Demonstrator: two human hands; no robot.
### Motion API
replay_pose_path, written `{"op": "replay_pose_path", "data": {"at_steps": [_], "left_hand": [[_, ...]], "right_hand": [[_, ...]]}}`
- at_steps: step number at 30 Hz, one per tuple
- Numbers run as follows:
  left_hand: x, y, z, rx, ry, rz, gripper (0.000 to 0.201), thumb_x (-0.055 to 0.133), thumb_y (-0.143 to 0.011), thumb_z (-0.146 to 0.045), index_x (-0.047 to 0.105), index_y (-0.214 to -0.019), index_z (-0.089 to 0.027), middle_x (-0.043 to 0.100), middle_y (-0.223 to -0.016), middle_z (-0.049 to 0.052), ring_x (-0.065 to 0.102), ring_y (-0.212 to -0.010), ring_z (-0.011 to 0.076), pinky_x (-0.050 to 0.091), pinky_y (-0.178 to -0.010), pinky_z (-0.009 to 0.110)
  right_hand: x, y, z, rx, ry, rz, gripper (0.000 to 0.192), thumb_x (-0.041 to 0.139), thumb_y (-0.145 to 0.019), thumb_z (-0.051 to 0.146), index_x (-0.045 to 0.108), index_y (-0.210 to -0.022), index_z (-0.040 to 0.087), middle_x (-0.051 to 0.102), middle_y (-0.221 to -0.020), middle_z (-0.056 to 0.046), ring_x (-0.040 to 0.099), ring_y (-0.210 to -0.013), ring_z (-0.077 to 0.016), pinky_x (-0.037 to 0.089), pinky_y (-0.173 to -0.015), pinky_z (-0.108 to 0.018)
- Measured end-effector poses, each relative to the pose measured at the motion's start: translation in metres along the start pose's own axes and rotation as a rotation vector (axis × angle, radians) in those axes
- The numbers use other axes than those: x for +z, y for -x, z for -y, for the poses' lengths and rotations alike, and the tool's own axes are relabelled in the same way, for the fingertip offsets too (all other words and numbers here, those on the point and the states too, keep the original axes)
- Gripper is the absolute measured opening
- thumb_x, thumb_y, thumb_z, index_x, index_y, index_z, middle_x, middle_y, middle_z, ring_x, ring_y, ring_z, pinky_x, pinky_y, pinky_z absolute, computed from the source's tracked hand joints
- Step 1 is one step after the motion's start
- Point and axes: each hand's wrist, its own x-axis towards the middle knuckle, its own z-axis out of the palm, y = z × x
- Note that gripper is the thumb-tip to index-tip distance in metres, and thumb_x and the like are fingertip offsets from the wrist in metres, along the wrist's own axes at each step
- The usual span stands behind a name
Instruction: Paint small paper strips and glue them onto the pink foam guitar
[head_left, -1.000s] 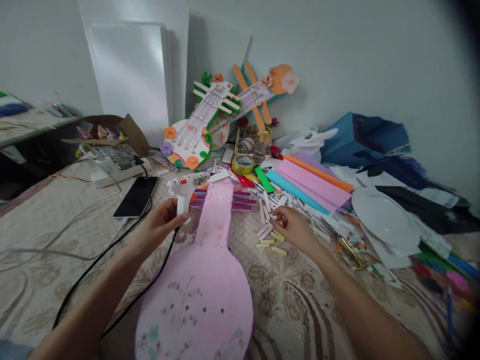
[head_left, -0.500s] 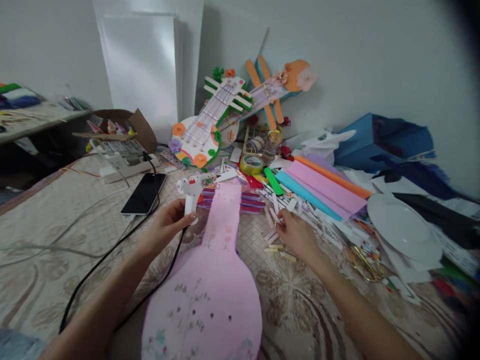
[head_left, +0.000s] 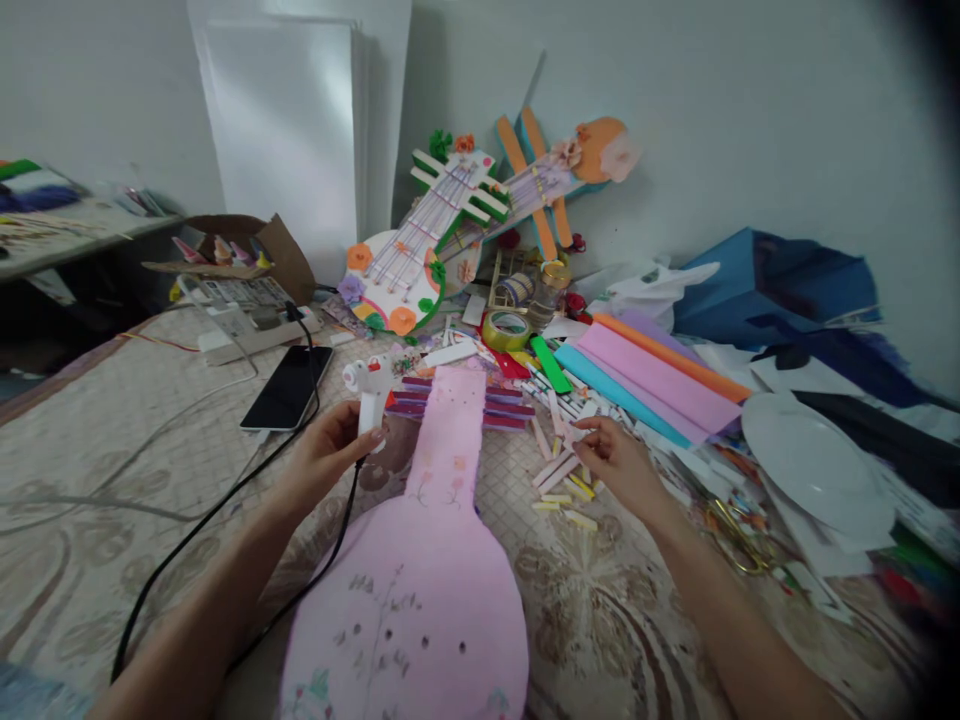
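My left hand (head_left: 337, 440) is closed around the handle of a white hot glue gun (head_left: 370, 405), its orange-marked tip pointing right over the neck's left side. A pink lute-shaped cutout (head_left: 420, 580) lies in front of me, with a row of small holes and drawn flowers on its body. Purple pegs (head_left: 506, 410) stick out on both sides of its neck. To the right of the neck, my right hand (head_left: 619, 465) hovers at a pile of short paper strips (head_left: 556, 468), thumb and forefinger apart. Nothing plainly shows between those fingers.
Two decorated paper lutes (head_left: 405, 265) lean at the wall. A phone (head_left: 289, 388) and a power strip (head_left: 259, 335) sit left, with the glue gun's black cord (head_left: 217, 525) nearby. Coloured paper (head_left: 652, 380), scissors (head_left: 739, 535) and a white plate (head_left: 817, 460) lie right.
My right hand has shifted slightly right and its fingers have parted; strips it touched now lie in the pile. The glue gun has moved a little left in my left hand.
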Motion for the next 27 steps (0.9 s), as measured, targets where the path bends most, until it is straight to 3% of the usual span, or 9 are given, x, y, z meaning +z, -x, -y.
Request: {"op": "replay_pose_path", "data": {"at_steps": [8, 13, 19, 24, 27], "left_hand": [[-0.004, 0.003, 0.008, -0.005, -0.016, 0.011, 0.028, 0.066, -0.075, -0.036, 0.059, -0.093, -0.016, 0.063, -0.082, 0.002, 0.058, -0.071, 0.0141, 0.045, -0.062, 0.024], [-0.006, 0.002, 0.011, -0.005, -0.016, 0.018, 0.029, 0.066, -0.075, -0.037, 0.059, -0.094, -0.016, 0.063, -0.084, 0.003, 0.058, -0.072, 0.0143, 0.045, -0.063, 0.024], [-0.007, 0.002, 0.011, 0.0, -0.037, 0.0, 0.031, 0.068, -0.072, -0.039, 0.06, -0.091, -0.016, 0.064, -0.082, 0.003, 0.059, -0.072, 0.015, 0.046, -0.064, 0.024], [-0.012, 0.0, 0.012, 0.002, -0.026, -0.044, 0.036, 0.07, -0.069, -0.04, 0.059, -0.094, -0.016, 0.066, -0.085, 0.004, 0.061, -0.075, 0.0167, 0.049, -0.067, 0.026], [-0.018, 0.0, 0.015, 0.025, -0.046, -0.052, 0.035, 0.071, -0.069, -0.039, 0.059, -0.094, -0.017, 0.065, -0.084, 0.003, 0.061, -0.074, 0.0163, 0.05, -0.067, 0.026]], "right_hand": [[0.01, 0.0, 0.014, 0.062, -0.293, 0.098, 0.038, 0.055, -0.078, 0.048, 0.056, -0.104, 0.019, 0.052, -0.064, 0.003, 0.045, -0.046, -0.0081, 0.032, -0.04, -0.02], [0.01, -0.001, 0.009, 0.05, -0.321, 0.115, 0.04, 0.056, -0.076, 0.05, 0.058, -0.103, 0.02, 0.055, -0.068, 0.0, 0.045, -0.047, -0.0081, 0.03, -0.038, -0.02], [0.01, 0.002, 0.008, -0.044, -0.104, 0.075, 0.035, 0.048, -0.084, 0.046, 0.055, -0.107, 0.021, 0.058, -0.071, 0.0, 0.05, -0.051, -0.0106, 0.037, -0.043, -0.023], [0.002, 0.009, 0.017, -0.187, 0.247, 0.023, 0.017, 0.055, -0.08, 0.032, 0.063, -0.092, 0.023, 0.062, -0.084, -0.003, 0.056, -0.072, -0.0165, 0.044, -0.064, -0.029], [-0.002, 0.007, 0.017, -0.273, 0.404, 0.04, 0.015, 0.053, -0.081, 0.025, 0.066, -0.089, 0.024, 0.063, -0.09, -0.005, 0.056, -0.085, -0.0211, 0.043, -0.078, -0.035]]}}
